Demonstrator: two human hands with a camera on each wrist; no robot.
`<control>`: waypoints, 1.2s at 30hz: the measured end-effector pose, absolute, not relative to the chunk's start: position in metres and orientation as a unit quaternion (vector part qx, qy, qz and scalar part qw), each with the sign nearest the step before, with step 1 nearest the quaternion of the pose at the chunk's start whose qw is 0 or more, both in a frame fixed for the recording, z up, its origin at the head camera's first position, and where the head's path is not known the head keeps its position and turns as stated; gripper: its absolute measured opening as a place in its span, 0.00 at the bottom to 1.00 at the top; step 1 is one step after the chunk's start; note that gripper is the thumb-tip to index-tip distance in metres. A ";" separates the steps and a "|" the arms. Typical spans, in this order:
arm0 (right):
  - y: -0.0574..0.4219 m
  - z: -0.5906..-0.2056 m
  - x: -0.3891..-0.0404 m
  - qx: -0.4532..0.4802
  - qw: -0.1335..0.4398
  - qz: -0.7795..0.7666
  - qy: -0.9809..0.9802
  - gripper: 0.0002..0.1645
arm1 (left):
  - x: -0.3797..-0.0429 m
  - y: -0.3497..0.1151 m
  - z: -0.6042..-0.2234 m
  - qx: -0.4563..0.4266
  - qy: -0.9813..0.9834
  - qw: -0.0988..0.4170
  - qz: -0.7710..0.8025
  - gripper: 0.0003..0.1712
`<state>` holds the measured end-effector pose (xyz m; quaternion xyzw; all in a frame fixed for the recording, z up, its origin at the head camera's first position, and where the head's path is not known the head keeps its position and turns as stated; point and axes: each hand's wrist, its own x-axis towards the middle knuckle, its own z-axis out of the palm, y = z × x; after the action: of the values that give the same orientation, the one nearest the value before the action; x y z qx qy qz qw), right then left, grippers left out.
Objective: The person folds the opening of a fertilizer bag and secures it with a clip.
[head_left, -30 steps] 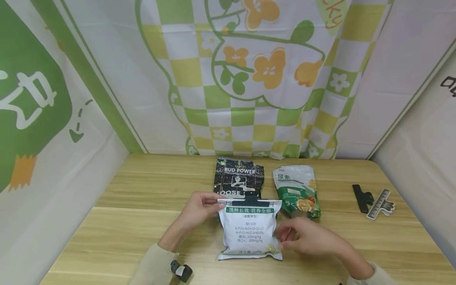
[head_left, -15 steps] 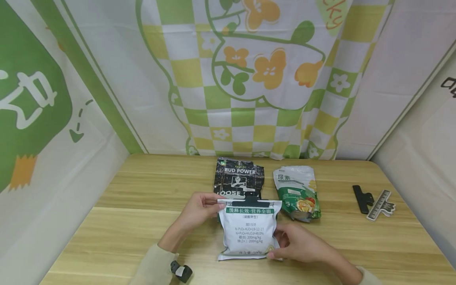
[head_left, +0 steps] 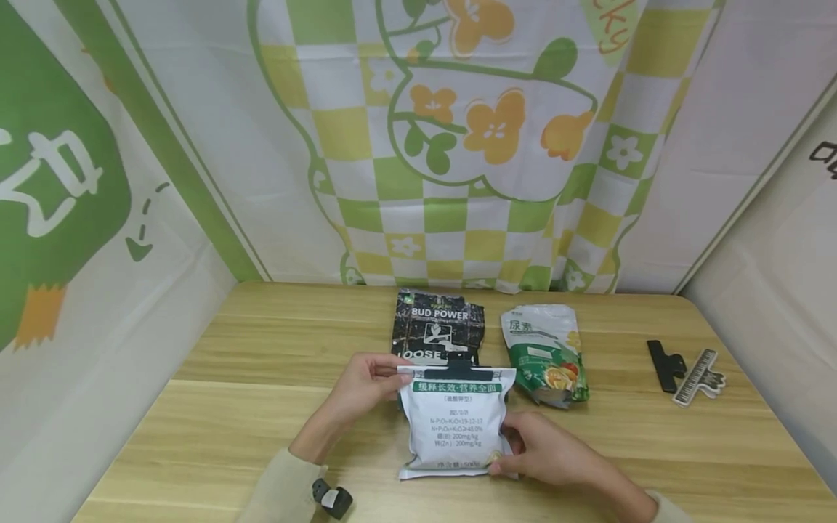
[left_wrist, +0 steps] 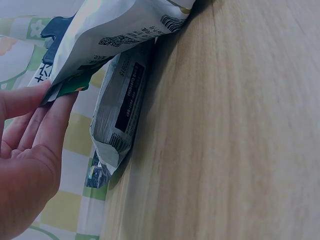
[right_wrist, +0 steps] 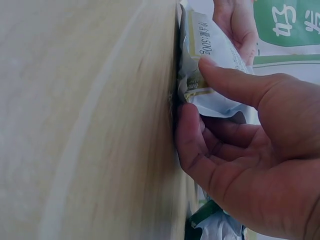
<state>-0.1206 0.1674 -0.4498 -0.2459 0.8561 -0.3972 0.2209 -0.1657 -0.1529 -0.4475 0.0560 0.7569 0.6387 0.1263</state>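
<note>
A white fertilizer bag (head_left: pixel 455 425) with a green band stands near the front of the table, a black bag clip (head_left: pixel 460 369) across its top edge. My left hand (head_left: pixel 362 385) pinches the bag's upper left corner between thumb and fingers, also seen in the left wrist view. At the lower right corner my right hand (head_left: pixel 546 447) grips the bag, thumb on its front and fingers curled behind, as the right wrist view shows. Behind it is a black "BUD POWER" bag (head_left: pixel 438 323), its lower part hidden by the white one.
A green and white pouch (head_left: pixel 544 354) lies to the right of the black bag. Farther right on the wooden table (head_left: pixel 261 349) are a black clip (head_left: pixel 664 365) and a clip with a piano-key pattern (head_left: pixel 696 376). A checkered cloth (head_left: pixel 458 218) hangs behind the table.
My right hand has moved in from beside the white bag and taken hold of its lower right corner. The left hand keeps its pinch, and the bag has barely shifted.
</note>
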 end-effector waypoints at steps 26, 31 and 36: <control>0.160 -0.431 -0.120 -0.273 0.208 -0.389 0.855 0.18 | -0.164 -0.157 -0.432 0.016 0.752 0.106 0.650 0.16; 0.156 -0.424 -0.119 -0.280 0.222 -0.410 0.839 0.15 | -0.166 -0.161 -0.426 0.012 0.759 0.091 0.645 0.18; 0.146 -0.416 -0.118 -0.247 0.270 -0.468 0.805 0.13 | -0.169 -0.168 -0.419 0.006 0.764 0.078 0.640 0.18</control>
<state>-0.1184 0.1459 -0.4163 -0.2466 0.8048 -0.4675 0.2701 -0.1692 -0.1680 -0.4189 0.0063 0.7640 0.6405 0.0780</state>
